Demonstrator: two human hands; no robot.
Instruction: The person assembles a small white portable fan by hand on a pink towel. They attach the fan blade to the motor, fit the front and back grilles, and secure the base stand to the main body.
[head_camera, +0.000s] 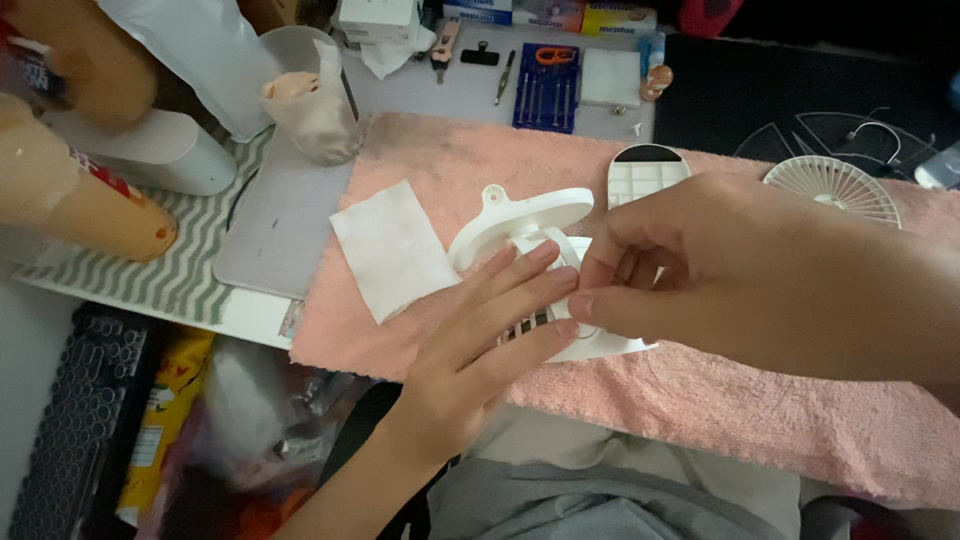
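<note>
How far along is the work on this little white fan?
Done, it seems: the round fan grille is off and lies apart on the pink towel. In hand: the left hand lies flat on the white fan body, while the right hand pinches at its middle; what it grips is hidden. Left: the screwdriver set sits unused, and the grille is not back on.

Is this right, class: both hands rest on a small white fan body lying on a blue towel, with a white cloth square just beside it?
Not quite. In the head view the towel is pink, not blue. The rest holds: the left hand and right hand are on the small white fan body, and the white cloth square lies beside it.
</note>
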